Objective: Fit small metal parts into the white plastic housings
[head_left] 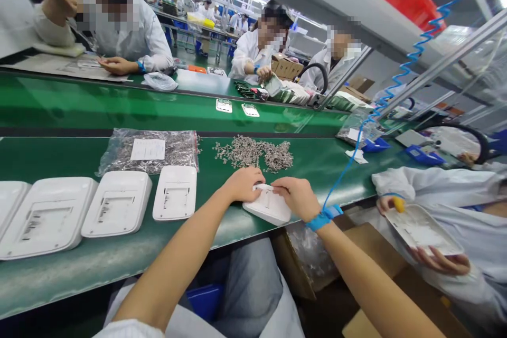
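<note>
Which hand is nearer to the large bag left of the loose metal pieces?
Left. The left hand is right of the bag, touching a white housing; the right hand is farther right, touching it too.

My left hand (245, 184) is at the left of the device housing (271, 208), my right hand (296, 195) at its right, near the front edge of the workbench (79, 281). Behind them lies a heap of small metal parts (241, 152); left of that, a bag of parts (178, 143). Before the bag and further left, four more housings (174, 193) form a row
</note>
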### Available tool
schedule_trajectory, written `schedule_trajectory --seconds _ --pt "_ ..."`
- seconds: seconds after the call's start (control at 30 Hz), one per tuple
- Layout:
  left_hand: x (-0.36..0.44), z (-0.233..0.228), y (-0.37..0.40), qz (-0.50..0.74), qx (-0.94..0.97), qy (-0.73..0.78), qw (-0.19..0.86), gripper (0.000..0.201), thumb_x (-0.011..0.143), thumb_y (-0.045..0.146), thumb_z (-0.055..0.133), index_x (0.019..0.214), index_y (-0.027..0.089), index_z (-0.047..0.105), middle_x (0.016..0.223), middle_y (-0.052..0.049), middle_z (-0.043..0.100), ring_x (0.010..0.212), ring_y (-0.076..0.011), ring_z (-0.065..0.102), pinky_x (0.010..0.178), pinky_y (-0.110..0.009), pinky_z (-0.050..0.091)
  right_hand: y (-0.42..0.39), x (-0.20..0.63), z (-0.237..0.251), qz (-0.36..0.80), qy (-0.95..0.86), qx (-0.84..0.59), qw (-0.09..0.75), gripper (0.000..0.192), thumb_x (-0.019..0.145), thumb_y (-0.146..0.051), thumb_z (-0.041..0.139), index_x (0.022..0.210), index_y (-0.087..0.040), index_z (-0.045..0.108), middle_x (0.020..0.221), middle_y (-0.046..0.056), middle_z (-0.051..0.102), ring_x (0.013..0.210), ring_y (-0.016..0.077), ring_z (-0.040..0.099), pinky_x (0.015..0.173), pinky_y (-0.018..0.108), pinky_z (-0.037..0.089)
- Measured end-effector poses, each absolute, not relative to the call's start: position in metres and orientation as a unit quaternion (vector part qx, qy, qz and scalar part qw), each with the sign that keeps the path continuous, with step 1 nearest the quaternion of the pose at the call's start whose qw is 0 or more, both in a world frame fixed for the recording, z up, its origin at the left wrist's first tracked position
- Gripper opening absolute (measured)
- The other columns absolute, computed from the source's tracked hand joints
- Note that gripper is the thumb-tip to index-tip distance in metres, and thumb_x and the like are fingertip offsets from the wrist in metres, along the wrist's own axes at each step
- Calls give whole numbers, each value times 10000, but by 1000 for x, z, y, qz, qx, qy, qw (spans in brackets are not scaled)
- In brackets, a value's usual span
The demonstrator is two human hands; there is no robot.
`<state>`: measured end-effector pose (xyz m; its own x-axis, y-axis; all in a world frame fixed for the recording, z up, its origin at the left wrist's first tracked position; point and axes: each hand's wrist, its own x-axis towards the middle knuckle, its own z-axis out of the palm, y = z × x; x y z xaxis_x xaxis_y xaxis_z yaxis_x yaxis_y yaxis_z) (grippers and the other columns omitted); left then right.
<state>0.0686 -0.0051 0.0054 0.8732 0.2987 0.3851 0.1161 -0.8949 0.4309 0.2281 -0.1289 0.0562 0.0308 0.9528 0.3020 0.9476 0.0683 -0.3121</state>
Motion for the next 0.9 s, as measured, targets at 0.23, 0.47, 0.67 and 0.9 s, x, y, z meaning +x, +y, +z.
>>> schedule_trajectory --seconds 0.23,0.47,0.67,0.9 --pt "71 2 -2 255 925 145 241 97 736 194 587 808 199 653 858 -21 627 881 -190 551 798 -325 435 -125 220 56 -18 -736 -666 124 141 830 -113 624 772 -194 724 937 53 700 870 212 642 779 321 499" --pt "71 0 -4 262 933 151 197 50 724 191 554 730 192 603 794 -29 614 842 -199 547 750 -339 383 -116 207 53 0 -734 -673 86 139 807 -106 649 694 -182 680 863 54 657 849 204 595 776 315 471" --pt "72 -3 -4 264 934 148 189 61 739 201 531 693 188 569 782 -38 600 844 -202 537 723 -335 357 -104 204 56 29 -726 -685 53 131 776 -84 680 685 -175 655 828 48 653 821 194 593 745 288 434" --pt "69 -1 -4 268 935 129 194 141 687 285 630 679 185 532 790 -16 601 830 -189 527 704 -341 335 -98 210 54 50 -717 -693 58 176 710 -65 744 714 -177 608 707 -4 620 643 141 552 577 238 374"
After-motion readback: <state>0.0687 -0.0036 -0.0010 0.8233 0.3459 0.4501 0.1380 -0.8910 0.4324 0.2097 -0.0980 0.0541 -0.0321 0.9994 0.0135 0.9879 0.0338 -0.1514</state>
